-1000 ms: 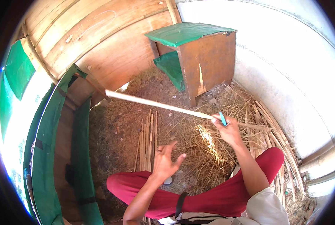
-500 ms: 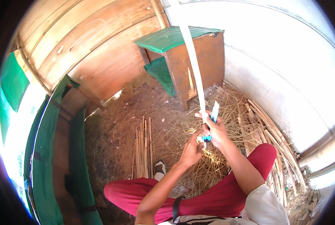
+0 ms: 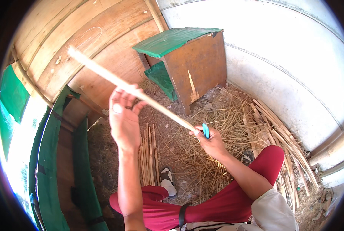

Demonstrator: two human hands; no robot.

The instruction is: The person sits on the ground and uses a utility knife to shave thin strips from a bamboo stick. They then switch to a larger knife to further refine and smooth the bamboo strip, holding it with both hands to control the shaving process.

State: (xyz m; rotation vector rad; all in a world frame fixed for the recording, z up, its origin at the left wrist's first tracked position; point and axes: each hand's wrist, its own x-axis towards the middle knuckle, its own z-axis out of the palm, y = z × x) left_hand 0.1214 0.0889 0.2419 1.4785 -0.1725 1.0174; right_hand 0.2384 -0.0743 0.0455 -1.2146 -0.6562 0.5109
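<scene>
A long pale bamboo strip (image 3: 102,72) slants from the upper left down to my right hand (image 3: 212,143). That hand pinches its lower end between thumb and fingers. A blue utility knife (image 3: 206,131) sticks up from the same hand; most of it is covered by the fingers. My left hand (image 3: 125,119) is raised at the strip's middle, its fingers loosely curled about it with gaps between them. Thin straw-like shavings (image 3: 203,154) lie in a heap on the ground below my right hand.
A bundle of long split strips (image 3: 283,142) lies along the white wall at right. Several shorter strips (image 3: 149,154) lie near my left foot. Ahead stands a brown wooden cabinet (image 3: 197,69) with a green cover. A green-draped shelf (image 3: 48,165) runs along the left.
The strip has swung from nearly upright to slanting up left. My left hand has left the knife area and moved up to the strip's middle. My right hand has shifted slightly down.
</scene>
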